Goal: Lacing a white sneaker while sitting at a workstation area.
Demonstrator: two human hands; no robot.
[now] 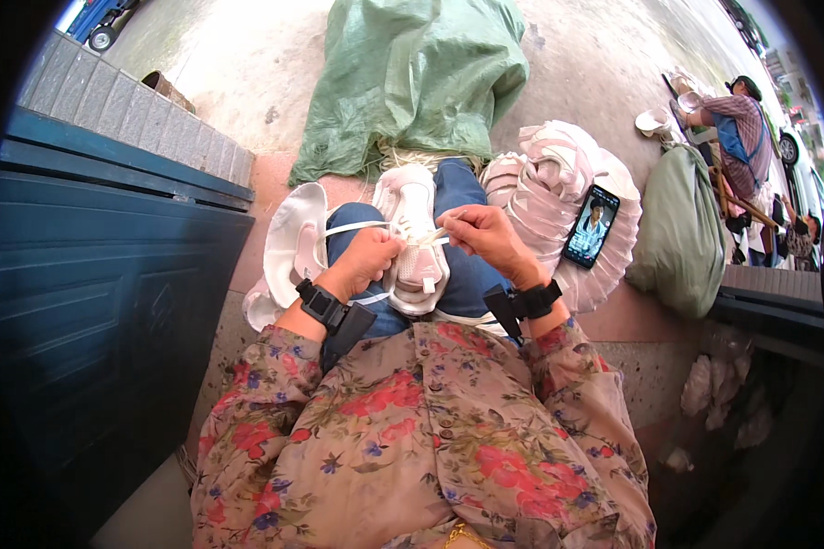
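Over our blue denim lap (460, 188), left hand (371, 258) and right hand (487, 236) pinch white laces (357, 226) on a pale-pink mesh shoe (416, 265), crinkled green sacking (412, 82) edging our space.

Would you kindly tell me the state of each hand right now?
Right hand: closed, pinching a white shoelace.
Left hand: closed at the sneaker, apparently pinching white shoelace too.

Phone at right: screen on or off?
On: the phone shows a lit, coloured picture of a person, face up on the pile of pale shoe pieces.
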